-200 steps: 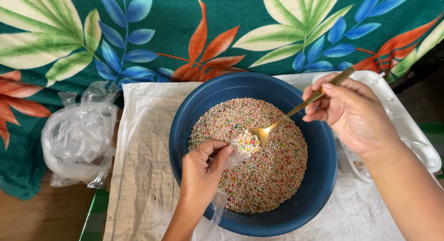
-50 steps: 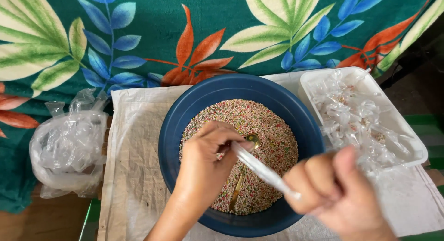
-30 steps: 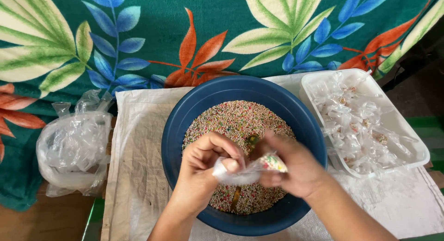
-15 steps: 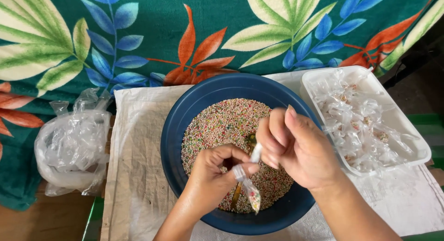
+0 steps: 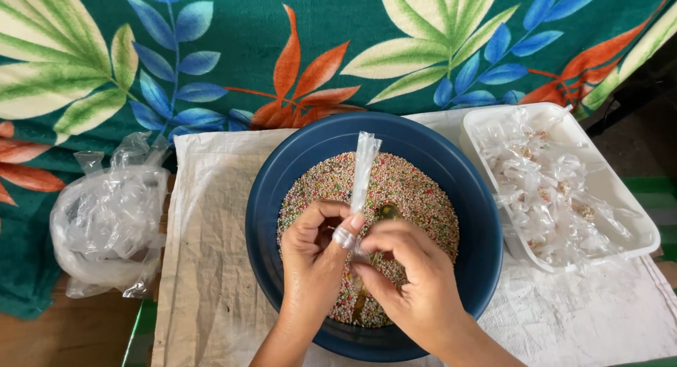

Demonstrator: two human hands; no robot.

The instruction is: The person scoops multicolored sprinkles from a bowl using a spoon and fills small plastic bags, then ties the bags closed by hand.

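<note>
Clear plastic bag [image 5: 364,171] is pinched upright by left hand [image 5: 315,248] and right hand [image 5: 411,282] over the blue bowl [image 5: 271,191].

A dark blue bowl [image 5: 472,219] at centre holds multicoloured sprinkles [image 5: 416,191]. Behind, across the top, a teal cloth [image 5: 317,43] shows green, blue and orange leaves. A white tray [image 5: 635,212] sits right, off-white sacking [image 5: 204,254] beneath.
</note>
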